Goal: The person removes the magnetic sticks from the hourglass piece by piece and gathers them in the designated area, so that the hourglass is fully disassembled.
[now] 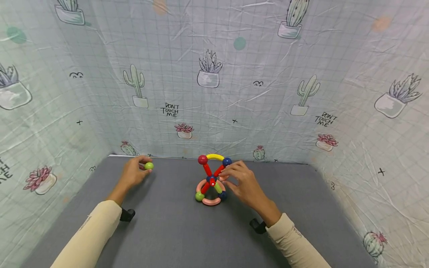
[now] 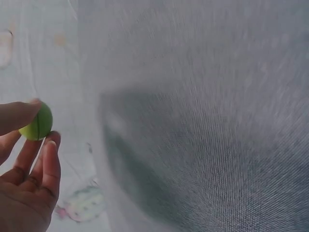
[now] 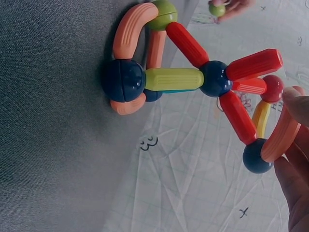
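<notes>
My left hand (image 1: 133, 172) pinches a lime-green ball (image 1: 149, 166) between thumb and fingers, raised over the far left of the table. In the left wrist view a seam runs round that ball (image 2: 44, 122). A magnetic ball-and-rod construction (image 3: 216, 79) stands mid-table on a ring of curved pink rods and balls. Straight red and lime rods meet at its central navy ball. My right hand (image 1: 242, 184) holds a curved pink rod (image 3: 284, 135), one end against the upper navy ball (image 3: 257, 156). A yellow curved rod (image 1: 215, 157) joins that ball to a red ball (image 1: 202, 159).
The grey table (image 1: 167, 230) runs back to a hanging cloth (image 1: 228, 111) printed with cacti, which also encloses both sides. One red rod (image 3: 256, 65) sticks out from the central ball with a free end. Black straps (image 1: 258, 226) show at the wrists.
</notes>
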Available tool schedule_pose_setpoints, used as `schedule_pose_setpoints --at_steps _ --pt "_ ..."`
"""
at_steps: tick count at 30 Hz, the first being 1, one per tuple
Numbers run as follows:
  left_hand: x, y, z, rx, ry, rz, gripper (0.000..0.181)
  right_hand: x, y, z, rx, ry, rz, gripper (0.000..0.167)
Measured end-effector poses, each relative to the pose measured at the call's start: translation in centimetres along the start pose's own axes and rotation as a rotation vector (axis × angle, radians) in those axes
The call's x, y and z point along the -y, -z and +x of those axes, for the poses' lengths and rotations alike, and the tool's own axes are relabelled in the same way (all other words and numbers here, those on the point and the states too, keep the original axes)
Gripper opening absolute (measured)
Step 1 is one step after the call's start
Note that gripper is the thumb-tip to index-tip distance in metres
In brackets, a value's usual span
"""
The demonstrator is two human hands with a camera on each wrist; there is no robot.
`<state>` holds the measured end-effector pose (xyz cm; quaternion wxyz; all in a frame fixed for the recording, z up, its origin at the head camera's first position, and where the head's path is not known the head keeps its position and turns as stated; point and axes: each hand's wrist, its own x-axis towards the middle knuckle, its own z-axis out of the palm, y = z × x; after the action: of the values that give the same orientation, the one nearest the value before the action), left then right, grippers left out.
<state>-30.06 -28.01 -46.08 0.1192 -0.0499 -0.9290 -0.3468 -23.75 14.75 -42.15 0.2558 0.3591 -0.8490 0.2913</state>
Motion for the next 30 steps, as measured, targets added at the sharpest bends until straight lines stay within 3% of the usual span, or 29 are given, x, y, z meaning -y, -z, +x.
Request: schedule_pose_setpoints --at_steps 10,17,21,26,30 --pt "2.2 -0.9 1.2 0.084 0.091 0.084 0.03 0.2 0.2 0.0 -0.006 0.011 0.001 0.031" --pt "3.1 -1.1 1.5 0.102 0.108 0.114 0.032 0.2 0.2 0.0 -0.004 0.019 -0.007 0.033" --pt "3.2 -1.2 1.6 0.102 0.083 0.136 0.038 0.2 0.2 0.1 -0.005 0.023 -0.018 0.032" --pt "1.9 -0.9 1.6 0.018 -0.004 0.212 0.045 0.2 0.3 0.0 0.017 0.005 -0.01 0.031" --pt "-1.5 -0.8 1.8 -0.005 -0.075 0.145 0.04 0.2 0.3 0.0 0.016 0.0 -0.008 0.032"
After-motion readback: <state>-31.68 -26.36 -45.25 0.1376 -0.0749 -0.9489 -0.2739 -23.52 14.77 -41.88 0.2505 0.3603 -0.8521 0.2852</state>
